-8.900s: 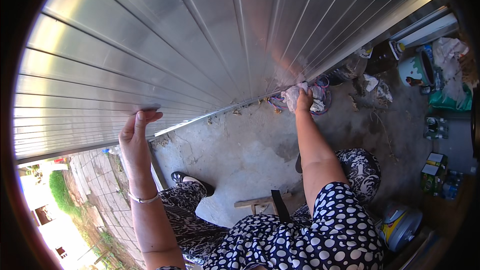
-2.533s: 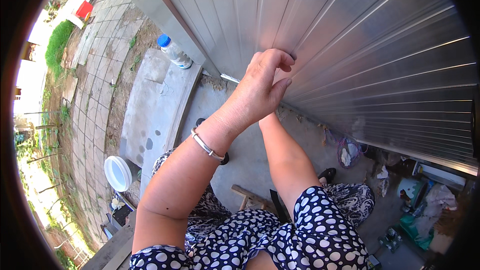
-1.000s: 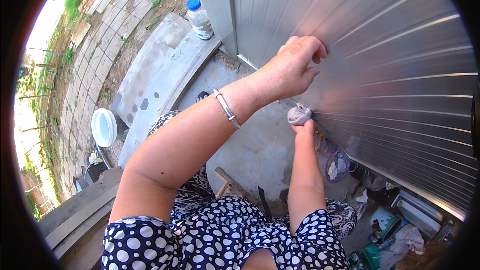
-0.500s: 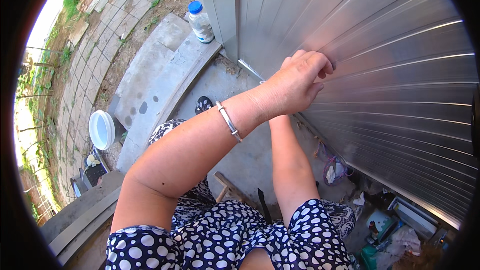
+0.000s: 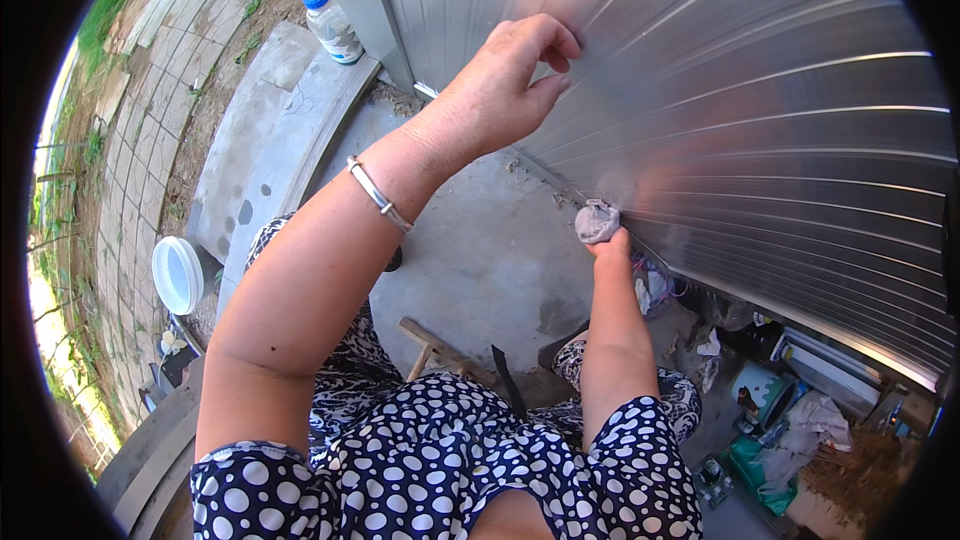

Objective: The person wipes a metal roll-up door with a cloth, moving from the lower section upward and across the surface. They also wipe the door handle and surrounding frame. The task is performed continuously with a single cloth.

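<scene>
The right hand [image 5: 612,244] is clamped on 1 bunched gray cloth [image 5: 598,224] near the bottom edge of the metal panel [image 5: 760,130], and the job now looks like wiping there, though I can't tell if cloth and panel touch. The left hand [image 5: 512,75] is up by the panel, thumb and fingers apart, holding nothing that shows. The next rub calls for pressing the cloth flat on the panel.

A bunched cloth [image 5: 598,224] partly hides the right hand [image 5: 612,244], and the top edge crops the ribbed metal panel [image 5: 720,110].
</scene>
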The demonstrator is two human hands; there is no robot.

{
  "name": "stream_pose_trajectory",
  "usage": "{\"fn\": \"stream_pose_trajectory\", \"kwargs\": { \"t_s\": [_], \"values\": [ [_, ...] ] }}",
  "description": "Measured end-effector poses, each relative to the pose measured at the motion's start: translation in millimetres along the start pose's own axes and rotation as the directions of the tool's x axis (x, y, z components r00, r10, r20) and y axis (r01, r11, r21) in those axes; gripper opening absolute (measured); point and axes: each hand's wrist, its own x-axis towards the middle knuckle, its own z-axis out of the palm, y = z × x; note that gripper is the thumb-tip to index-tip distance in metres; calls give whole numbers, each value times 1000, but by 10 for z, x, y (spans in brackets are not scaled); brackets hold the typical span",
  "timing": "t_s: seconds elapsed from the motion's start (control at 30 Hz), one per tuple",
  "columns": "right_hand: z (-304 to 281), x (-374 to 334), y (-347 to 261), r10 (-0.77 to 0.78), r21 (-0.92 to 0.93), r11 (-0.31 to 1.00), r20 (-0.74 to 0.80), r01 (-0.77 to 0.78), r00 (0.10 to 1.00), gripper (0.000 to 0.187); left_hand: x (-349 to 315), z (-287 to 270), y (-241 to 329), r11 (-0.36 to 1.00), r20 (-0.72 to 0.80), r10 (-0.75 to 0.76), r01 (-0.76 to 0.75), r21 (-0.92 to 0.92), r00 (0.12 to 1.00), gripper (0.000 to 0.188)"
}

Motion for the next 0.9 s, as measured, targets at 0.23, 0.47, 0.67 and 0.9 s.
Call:
{"fn": "stream_pose_trajectory", "kwargs": {
  "t_s": [0.23,0.47,0.67,0.9],
  "values": [
    [-889,26,-601,-196,110,973,-91,205,976,44,-51,-6,7,999,-14,-19,19,47,1000,21],
    [-1206,293,-671,-298,238,920,-89,311,950,43,-23,29,38,999,-5,-29,29,16,1000,22],
    [-458,311,-152,-170,368,919,44,142,984,37,-18,12,38,1000,-8,9,-9,24,1000,24],
    [589,53,603,-61,183,982,124,38,990,39,-23,16,-52,999,-12,49,-49,-11,999,27]
  ]
}}
